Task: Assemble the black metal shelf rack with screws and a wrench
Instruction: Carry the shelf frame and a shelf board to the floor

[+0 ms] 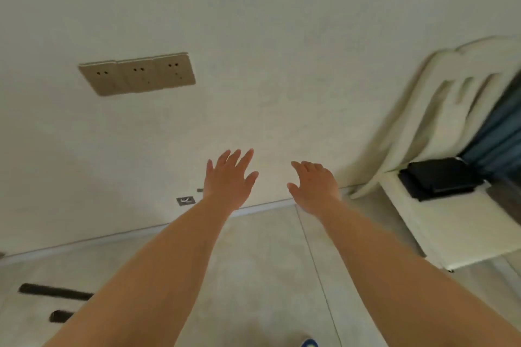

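Two black rack bars (55, 291) lie on the floor (262, 276) at far left, below wall sockets (137, 74), as the left hand (229, 177) and right hand (314, 186) reach forward spread and empty, likely between parts, a chair (456, 222) holding a black object (439, 179).

I see two bare forearms running up from the bottom of my view, with no sleeve, cuff or glove anywhere on them. The left grip (228, 177) is a bare hand, its wrist plain: no watch, strap or bracelet. The right grip (313, 184) is bare too, and I make out no ring on its fingers, though the picture is soft with blur. Well below the right grip, at the bottom edge, a small blue and white rounded tip (309, 343) pokes in; it may be footwear, but I cannot tell.
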